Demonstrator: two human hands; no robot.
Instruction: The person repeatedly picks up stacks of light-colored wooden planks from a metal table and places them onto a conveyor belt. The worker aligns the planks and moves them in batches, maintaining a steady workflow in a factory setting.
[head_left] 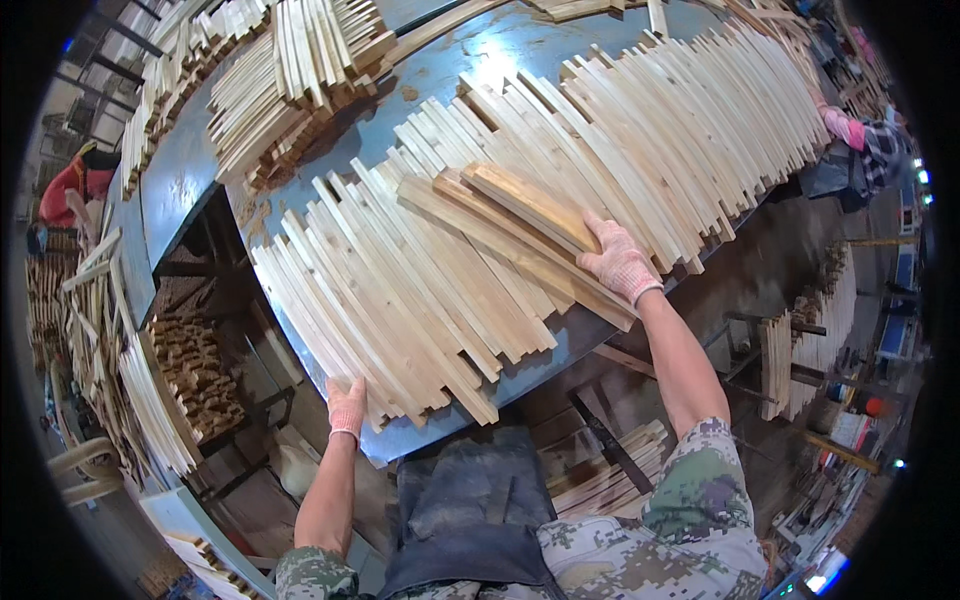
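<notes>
Hands well apart, both in knit gloves. Right hand [617, 265], between 2 and 3 o'clock from picture centre, has thumb and fingers clamped on the near end of the top stick [530, 205]; underside of that grip hidden. Stick lies slantwise over the long row of sticks [350, 260] on the metal worktop [455, 65], far end toward 10 o'clock, near end toward 4, beside two other loose sticks [465, 225]. Left hand [347, 405], at 8 o'clock, is at the row's outer edge by the worktop corner; can't tell if it grips or only rests. Handling, my judgement: dry wood, stiff, fairly light, not fragile, little slip against knit fabric; splinters and rough edges likely. One-handed pinch across the narrow sides near the end should do; mid-length balances better, since end-held the far end may dip. More stacked sticks [300, 80] at 11 o'clock.
</notes>
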